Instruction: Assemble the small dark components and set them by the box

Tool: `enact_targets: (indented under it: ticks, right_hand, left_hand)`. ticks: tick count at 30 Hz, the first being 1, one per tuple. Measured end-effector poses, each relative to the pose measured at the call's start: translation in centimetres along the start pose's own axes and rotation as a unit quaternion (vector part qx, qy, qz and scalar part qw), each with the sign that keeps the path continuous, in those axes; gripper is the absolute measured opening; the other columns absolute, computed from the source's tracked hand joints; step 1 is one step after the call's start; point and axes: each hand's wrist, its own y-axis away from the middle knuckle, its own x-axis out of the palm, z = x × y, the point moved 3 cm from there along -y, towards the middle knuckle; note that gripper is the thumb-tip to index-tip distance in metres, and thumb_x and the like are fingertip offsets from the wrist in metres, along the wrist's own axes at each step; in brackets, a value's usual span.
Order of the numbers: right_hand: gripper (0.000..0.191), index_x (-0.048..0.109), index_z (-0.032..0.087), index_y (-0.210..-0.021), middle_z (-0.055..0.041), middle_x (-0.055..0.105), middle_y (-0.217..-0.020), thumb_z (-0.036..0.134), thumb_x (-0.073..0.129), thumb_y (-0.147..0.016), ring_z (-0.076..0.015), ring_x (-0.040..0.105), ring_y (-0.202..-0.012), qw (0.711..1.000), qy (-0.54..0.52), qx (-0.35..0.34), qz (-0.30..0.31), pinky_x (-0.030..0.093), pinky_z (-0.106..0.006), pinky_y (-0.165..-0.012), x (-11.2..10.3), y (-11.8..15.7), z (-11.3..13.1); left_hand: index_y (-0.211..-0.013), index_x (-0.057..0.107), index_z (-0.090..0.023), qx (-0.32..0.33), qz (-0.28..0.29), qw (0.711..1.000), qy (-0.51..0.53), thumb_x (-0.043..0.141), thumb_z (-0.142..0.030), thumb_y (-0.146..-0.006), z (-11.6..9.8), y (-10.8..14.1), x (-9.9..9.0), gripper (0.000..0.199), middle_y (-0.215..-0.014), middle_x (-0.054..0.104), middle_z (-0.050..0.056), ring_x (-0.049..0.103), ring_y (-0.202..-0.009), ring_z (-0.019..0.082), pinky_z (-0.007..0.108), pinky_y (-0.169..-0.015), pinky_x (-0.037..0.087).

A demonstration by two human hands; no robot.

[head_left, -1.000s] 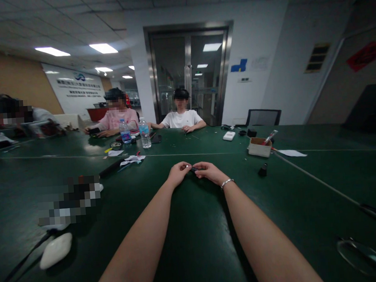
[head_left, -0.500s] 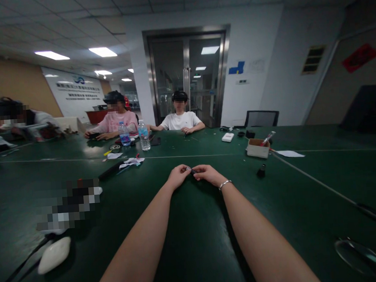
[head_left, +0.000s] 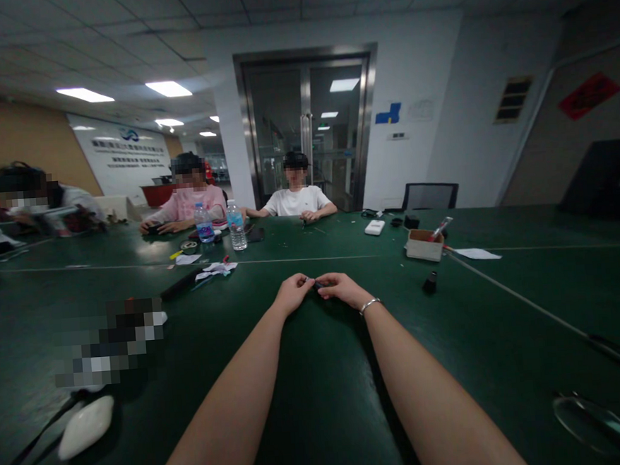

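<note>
Both hands meet over the middle of the green table (head_left: pixel 320 373), fingertips almost touching. A small dark object (head_left: pixel 318 284) sits between them, too small to name. My left hand (head_left: pixel 294 293) pinches its left end with thumb and fingers. From the other side my right hand (head_left: pixel 341 288), with a silver bracelet (head_left: pixel 369 305) at the wrist, closes its fingertips on the same object. A small black item (head_left: pixel 429 282) stands on the table to the right of my right hand.
A small open box (head_left: pixel 424 248) holding a tube is at the right, near white paper (head_left: pixel 478 253). Glasses (head_left: pixel 593 418) lie front right. At the left are a white mouse-shaped object (head_left: pixel 86 426) and two bottles (head_left: pixel 237 227). Three people sit across the table.
The small object has turned slightly between my fingertips, and its light end at the left shows less. Otherwise my hands stay in nearly the same place.
</note>
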Motion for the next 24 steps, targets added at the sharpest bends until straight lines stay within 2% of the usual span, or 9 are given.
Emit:
enact_targets:
  ticks: [7,12,14,17,21,24]
  right_hand:
    - [0.029,0.065,0.012,-0.094,-0.0028,0.064,-0.085,0.003,0.067,-0.066,-0.0053,0.058,-0.055,0.999,0.025,-0.001,-0.024,0.050,-0.021,-0.058,-0.1,-0.2,-0.2]
    - [0.025,0.060,0.013,-0.089,0.0022,0.059,-0.072,0.007,0.069,-0.066,-0.0049,0.053,-0.050,0.997,0.076,-0.015,-0.017,0.046,-0.019,-0.050,0.4,-0.7,-0.4]
    - [0.025,0.059,0.014,-0.087,0.0035,0.057,-0.069,0.011,0.070,-0.065,-0.0056,0.052,-0.050,0.992,0.119,-0.022,-0.032,0.044,-0.019,-0.049,0.7,-0.8,-0.3]
    - [0.027,0.058,0.017,-0.083,0.0040,0.056,-0.071,0.017,0.074,-0.062,-0.0069,0.051,-0.054,0.972,0.218,-0.036,-0.079,0.041,-0.020,-0.050,1.1,-0.7,-0.1]
    - [0.029,0.058,0.018,-0.075,0.0015,0.057,-0.073,0.023,0.079,-0.056,-0.0124,0.053,-0.067,0.937,0.330,-0.046,-0.107,0.042,-0.023,-0.059,1.4,-1.1,0.6]
    - [0.031,0.059,0.017,-0.072,-0.0025,0.059,-0.077,0.020,0.083,-0.052,-0.0171,0.056,-0.077,0.941,0.329,-0.021,-0.080,0.044,-0.026,-0.065,1.3,-2.0,1.3]
  left_hand:
    - [-0.089,0.062,-0.019,0.020,-0.003,1.000,-0.021,0.051,-0.049,-0.078,0.2,-0.1,0.3,0.033,-0.074,0.062,0.001,0.056,-0.067,0.013,0.024,-0.063,0.041]
    - [-0.089,0.060,-0.019,0.033,-0.004,0.999,-0.011,0.055,-0.047,-0.076,0.2,-0.2,0.6,0.032,-0.077,0.062,0.000,0.055,-0.067,0.013,0.024,-0.063,0.042]
    - [-0.089,0.060,-0.019,0.032,-0.008,0.999,-0.013,0.057,-0.045,-0.075,0.1,-0.1,0.5,0.029,-0.078,0.063,0.000,0.055,-0.067,0.013,0.024,-0.062,0.042]
    - [-0.089,0.060,-0.019,0.030,-0.014,0.999,-0.006,0.057,-0.040,-0.076,-0.1,-0.1,0.4,0.025,-0.079,0.063,0.001,0.055,-0.068,0.013,0.024,-0.064,0.042]
    - [-0.088,0.061,-0.018,0.043,-0.014,0.999,-0.005,0.057,-0.037,-0.076,-0.6,0.1,0.2,0.022,-0.080,0.063,0.001,0.055,-0.069,0.013,0.025,-0.064,0.043]
    - [-0.087,0.062,-0.019,0.035,-0.024,0.999,-0.019,0.058,-0.035,-0.075,-0.7,0.2,0.2,0.021,-0.080,0.063,0.002,0.055,-0.067,0.013,0.025,-0.063,0.043]
